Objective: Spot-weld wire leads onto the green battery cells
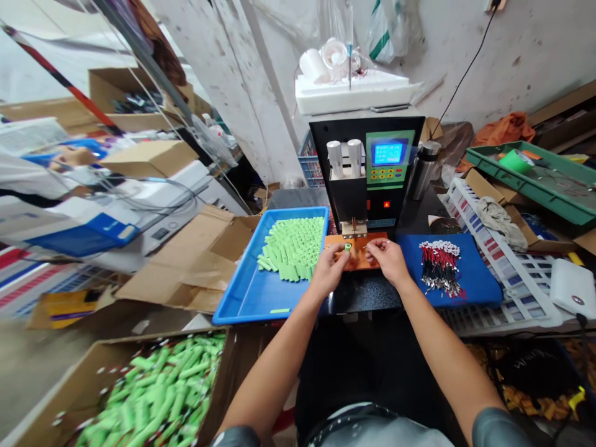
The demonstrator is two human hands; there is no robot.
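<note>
My left hand is closed around a green battery cell, its ring-shaped end facing up. My right hand is pinched just to the right of the cell; whatever sits at its fingertips is too small to name. Both hands are over an orange board, below the electrodes of a black spot welder with a lit blue display. To the left, a blue tray bears many standing green cells. Red and black wire leads with white connectors lie on a blue mat at right.
A cardboard box full of green wired cells stands low at left. White plastic baskets, a green tray and a steel flask are on the right. Another person's hand shows at far left, blurred.
</note>
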